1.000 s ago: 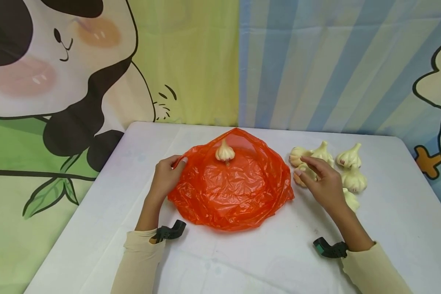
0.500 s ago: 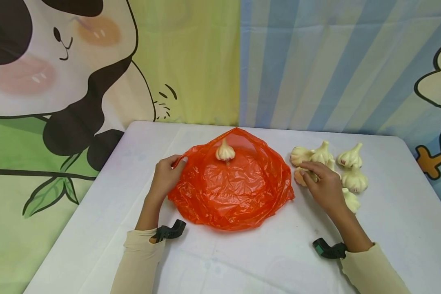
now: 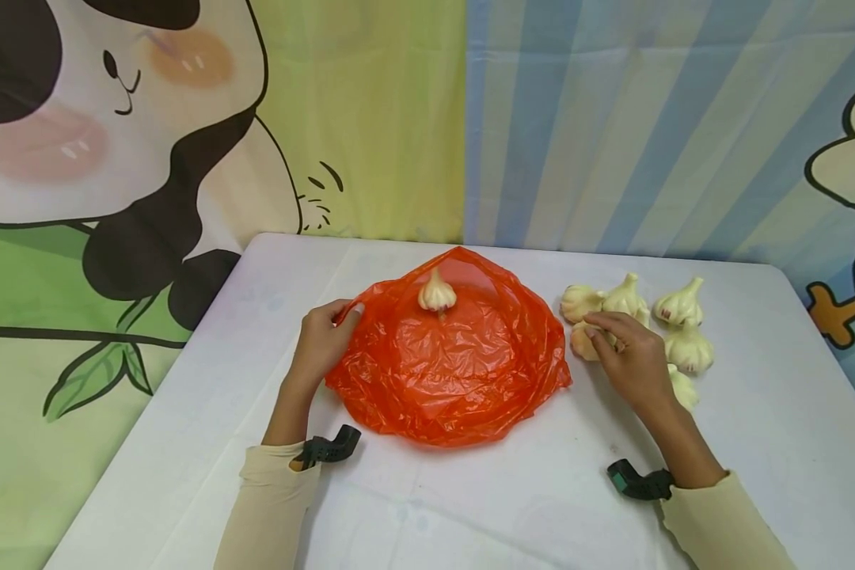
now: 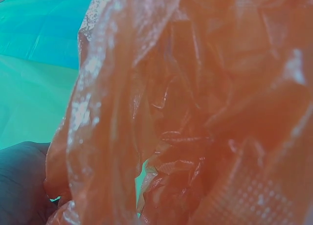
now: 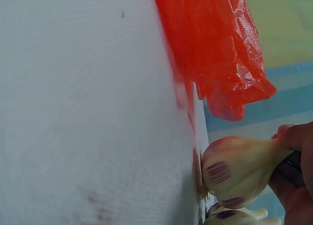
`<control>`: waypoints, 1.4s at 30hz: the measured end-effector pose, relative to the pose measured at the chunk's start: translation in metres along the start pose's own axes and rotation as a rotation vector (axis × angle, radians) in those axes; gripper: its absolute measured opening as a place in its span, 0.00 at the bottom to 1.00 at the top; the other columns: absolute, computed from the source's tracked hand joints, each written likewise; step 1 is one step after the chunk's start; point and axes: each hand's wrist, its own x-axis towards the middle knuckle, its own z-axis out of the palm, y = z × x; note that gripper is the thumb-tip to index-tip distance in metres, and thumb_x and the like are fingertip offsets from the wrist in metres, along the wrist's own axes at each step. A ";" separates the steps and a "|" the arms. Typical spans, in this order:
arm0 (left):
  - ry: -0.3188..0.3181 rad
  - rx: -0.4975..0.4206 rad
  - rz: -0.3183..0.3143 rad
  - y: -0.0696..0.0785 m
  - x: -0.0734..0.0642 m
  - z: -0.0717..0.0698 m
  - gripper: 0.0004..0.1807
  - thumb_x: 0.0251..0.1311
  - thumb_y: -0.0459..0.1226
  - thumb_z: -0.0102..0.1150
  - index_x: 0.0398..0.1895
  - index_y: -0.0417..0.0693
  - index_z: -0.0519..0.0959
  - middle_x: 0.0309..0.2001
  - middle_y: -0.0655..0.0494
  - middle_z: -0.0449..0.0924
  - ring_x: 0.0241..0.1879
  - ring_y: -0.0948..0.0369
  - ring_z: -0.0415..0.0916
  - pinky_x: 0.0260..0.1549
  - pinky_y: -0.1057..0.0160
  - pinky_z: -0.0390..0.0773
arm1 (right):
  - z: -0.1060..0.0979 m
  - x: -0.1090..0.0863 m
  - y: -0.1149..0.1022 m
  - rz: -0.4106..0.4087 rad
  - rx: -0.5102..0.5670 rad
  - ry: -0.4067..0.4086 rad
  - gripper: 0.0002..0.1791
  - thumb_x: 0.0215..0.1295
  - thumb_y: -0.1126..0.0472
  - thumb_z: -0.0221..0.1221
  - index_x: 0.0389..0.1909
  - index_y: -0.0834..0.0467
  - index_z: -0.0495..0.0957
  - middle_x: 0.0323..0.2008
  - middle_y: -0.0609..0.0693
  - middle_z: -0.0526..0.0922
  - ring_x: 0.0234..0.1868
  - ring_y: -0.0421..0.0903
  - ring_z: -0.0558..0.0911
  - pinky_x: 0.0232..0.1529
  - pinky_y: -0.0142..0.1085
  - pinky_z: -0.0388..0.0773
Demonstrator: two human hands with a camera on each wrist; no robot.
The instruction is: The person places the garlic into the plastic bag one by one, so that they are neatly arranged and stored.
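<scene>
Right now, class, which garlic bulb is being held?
The bulb whose stem the right hand pinches. Being held sets it apart: no hand holds the lone bulb seen against the red bag or the other bulbs beside it.

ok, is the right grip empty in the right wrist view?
No, the right grip is pinching a garlic bulb by its stem there.

Behind the white table [image 3: 484,507] hangs printed cloth [image 3: 370,119], its panda [image 3: 138,158] by the table's far left corner, its blue stripes [image 3: 534,119] beyond the far edge.
</scene>
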 end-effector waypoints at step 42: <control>-0.003 0.003 0.000 0.001 0.001 -0.001 0.21 0.70 0.49 0.51 0.53 0.43 0.81 0.44 0.50 0.81 0.39 0.54 0.74 0.37 0.60 0.80 | -0.020 0.042 -0.063 0.198 0.444 0.132 0.11 0.62 0.78 0.59 0.45 0.74 0.81 0.41 0.65 0.83 0.43 0.41 0.82 0.45 0.26 0.76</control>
